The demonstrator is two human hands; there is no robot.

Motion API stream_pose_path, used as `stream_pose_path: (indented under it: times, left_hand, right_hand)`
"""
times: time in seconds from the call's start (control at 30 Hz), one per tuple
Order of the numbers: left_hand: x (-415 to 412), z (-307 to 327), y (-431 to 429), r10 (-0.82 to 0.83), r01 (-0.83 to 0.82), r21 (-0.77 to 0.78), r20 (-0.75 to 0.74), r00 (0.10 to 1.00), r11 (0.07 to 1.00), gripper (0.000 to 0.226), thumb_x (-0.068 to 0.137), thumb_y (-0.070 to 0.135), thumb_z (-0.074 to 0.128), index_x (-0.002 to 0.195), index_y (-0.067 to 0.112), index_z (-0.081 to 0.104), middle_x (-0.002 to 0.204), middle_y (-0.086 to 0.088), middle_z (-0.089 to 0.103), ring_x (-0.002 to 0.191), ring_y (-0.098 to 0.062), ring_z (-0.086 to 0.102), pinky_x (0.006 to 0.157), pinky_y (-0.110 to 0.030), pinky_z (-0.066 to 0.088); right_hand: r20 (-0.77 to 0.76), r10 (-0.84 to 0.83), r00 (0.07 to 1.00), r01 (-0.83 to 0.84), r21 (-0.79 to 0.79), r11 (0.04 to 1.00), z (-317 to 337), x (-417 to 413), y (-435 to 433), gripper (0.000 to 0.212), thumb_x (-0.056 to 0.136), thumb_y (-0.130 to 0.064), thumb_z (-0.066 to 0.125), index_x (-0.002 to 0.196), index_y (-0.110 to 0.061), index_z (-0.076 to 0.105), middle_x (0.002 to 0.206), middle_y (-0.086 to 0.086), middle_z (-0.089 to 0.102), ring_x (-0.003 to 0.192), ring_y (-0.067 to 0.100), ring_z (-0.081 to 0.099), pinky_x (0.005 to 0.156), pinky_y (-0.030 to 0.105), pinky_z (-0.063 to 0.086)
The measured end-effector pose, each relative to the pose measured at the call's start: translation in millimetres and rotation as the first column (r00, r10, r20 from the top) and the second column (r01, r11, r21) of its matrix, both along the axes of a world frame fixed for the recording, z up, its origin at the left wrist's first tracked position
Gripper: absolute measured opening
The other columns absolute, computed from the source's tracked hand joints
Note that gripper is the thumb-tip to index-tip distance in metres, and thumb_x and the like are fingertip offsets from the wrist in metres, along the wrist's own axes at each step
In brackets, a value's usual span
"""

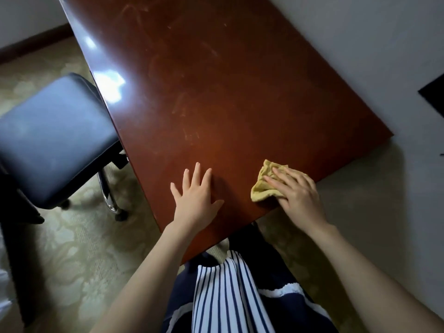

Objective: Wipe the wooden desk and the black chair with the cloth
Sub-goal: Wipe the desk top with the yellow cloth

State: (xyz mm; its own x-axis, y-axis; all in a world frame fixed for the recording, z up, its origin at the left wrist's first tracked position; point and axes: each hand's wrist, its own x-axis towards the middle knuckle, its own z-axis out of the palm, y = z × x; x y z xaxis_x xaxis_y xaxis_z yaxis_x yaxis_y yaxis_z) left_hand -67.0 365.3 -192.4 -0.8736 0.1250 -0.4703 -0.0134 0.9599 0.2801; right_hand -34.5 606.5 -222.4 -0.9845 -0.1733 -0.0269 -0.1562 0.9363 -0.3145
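Note:
The reddish-brown wooden desk [216,80] fills the middle of the view, with faint smear marks on its top. A crumpled yellow cloth [264,186] lies near the desk's near right edge. My right hand [296,193] presses flat on the cloth with straight fingers. My left hand [195,197] rests flat on the bare desk top to the left of the cloth, fingers spread. The black chair [52,140] stands at the left, its padded seat partly tucked under the desk's long edge.
Patterned beige carpet [79,248] covers the floor around the chair. A pale wall [384,56] runs along the desk's right side, with a dark object [434,94] at the right edge. My striped clothing [228,296] is at the bottom.

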Motion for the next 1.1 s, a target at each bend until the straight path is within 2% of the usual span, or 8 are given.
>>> stream_pose_path:
  times: [0.17, 0.33, 0.5, 0.6, 0.7, 0.8, 1.0, 1.1]
  left_hand:
    - [-16.0, -1.5, 37.4, 0.082, -0.082, 0.029, -0.002, 0.997, 0.996, 0.083, 0.089, 0.042, 0.06, 0.152, 0.025, 0.007, 0.16, 0.0, -0.012, 0.146, -0.028, -0.012, 0.112, -0.06, 0.002]
    - [-16.4, -3.9, 55.2, 0.202, -0.203, 0.024, 0.041, 0.979, 0.979, 0.083, 0.089, 0.04, 0.06, 0.152, 0.026, 0.007, 0.16, 0.001, -0.013, 0.146, -0.029, -0.011, 0.113, -0.058, 0.007]
    - [-13.5, -3.1, 69.0, 0.26, -0.26, -0.003, 0.053, 0.964, 0.966, 0.085, 0.089, 0.04, 0.06, 0.152, 0.027, 0.005, 0.159, 0.0, -0.014, 0.146, -0.028, -0.012, 0.114, -0.057, 0.005]
    - [-16.2, -1.5, 70.0, 0.258, -0.257, -0.034, 0.06, 0.964, 0.966, 0.083, 0.091, 0.029, 0.058, 0.152, 0.027, 0.002, 0.159, -0.001, -0.016, 0.146, -0.029, -0.014, 0.114, -0.057, 0.004]
    - [-21.8, -1.4, 68.2, 0.251, -0.25, -0.071, 0.002, 0.968, 0.966, 0.078, 0.092, 0.006, 0.046, 0.152, 0.024, 0.001, 0.159, -0.002, -0.015, 0.146, -0.03, -0.013, 0.114, -0.057, 0.003]
    - [-28.7, 0.0, 64.8, 0.24, -0.242, -0.098, -0.033, 0.97, 0.965, 0.078, 0.089, -0.004, 0.039, 0.152, 0.023, 0.003, 0.159, -0.003, -0.013, 0.146, -0.03, -0.011, 0.113, -0.057, 0.004]
    - [-48.5, 0.7, 57.4, 0.157, -0.159, -0.077, -0.028, 0.987, 0.984, 0.074, 0.092, 0.004, 0.044, 0.152, 0.023, 0.005, 0.16, -0.003, -0.013, 0.146, -0.03, -0.011, 0.114, -0.056, 0.003]
    - [-56.1, -0.7, 60.2, 0.085, -0.086, -0.054, -0.022, 0.996, 0.995, 0.077, 0.094, 0.024, 0.054, 0.153, 0.025, 0.005, 0.16, -0.002, -0.014, 0.146, -0.029, -0.011, 0.115, -0.054, 0.003]
  right_hand:
    - [0.028, -0.007, 1.0, 0.007, 0.001, 1.0, -0.3, -65.4, 57.9, 0.058, 0.08, -0.008, 0.07, 0.132, -0.028, 0.054, 0.139, 0.0, 0.051, 0.13, 0.026, 0.043, 0.104, 0.04, 0.029]
    - [0.029, -0.03, 0.999, 0.029, 0.047, 0.998, -2.6, -121.6, 87.0, 0.052, 0.087, -0.016, 0.063, 0.135, -0.032, 0.05, 0.143, -0.003, 0.046, 0.133, 0.022, 0.037, 0.105, 0.04, 0.026]
    - [0.029, -0.235, 0.972, 0.235, -0.025, 0.972, -6.7, -157.2, 69.1, 0.042, 0.093, -0.028, 0.056, 0.134, -0.031, 0.051, 0.146, -0.002, 0.042, 0.134, 0.024, 0.032, 0.107, 0.043, 0.022]
    - [0.014, -0.285, 0.958, 0.285, -0.033, 0.958, -8.4, -147.9, 41.4, 0.042, 0.092, -0.032, 0.056, 0.134, -0.03, 0.053, 0.147, -0.002, 0.041, 0.133, 0.026, 0.031, 0.109, 0.044, 0.018]
    - [0.014, -0.152, 0.988, 0.152, -0.034, 0.988, -10.9, -128.0, 14.8, 0.048, 0.089, -0.03, 0.059, 0.136, -0.033, 0.049, 0.148, -0.003, 0.04, 0.135, 0.026, 0.031, 0.108, 0.043, 0.016]
    - [0.028, 0.05, 0.998, -0.048, -0.05, 0.998, -10.0, -105.0, -14.2, 0.05, 0.087, -0.03, 0.062, 0.135, -0.034, 0.049, 0.148, -0.004, 0.04, 0.138, 0.025, 0.03, 0.109, 0.043, 0.018]
    - [-0.001, 0.34, 0.941, -0.339, -0.083, 0.937, -5.1, -66.0, -14.3, 0.056, 0.069, -0.023, 0.08, 0.123, -0.026, 0.064, 0.134, 0.001, 0.056, 0.127, 0.027, 0.049, 0.104, 0.046, 0.037]
    - [-0.008, 0.413, 0.911, -0.413, -0.014, 0.911, -4.6, -53.1, 16.0, 0.065, 0.057, -0.023, 0.087, 0.119, -0.027, 0.066, 0.13, 0.0, 0.06, 0.121, 0.025, 0.055, 0.1, 0.045, 0.042]
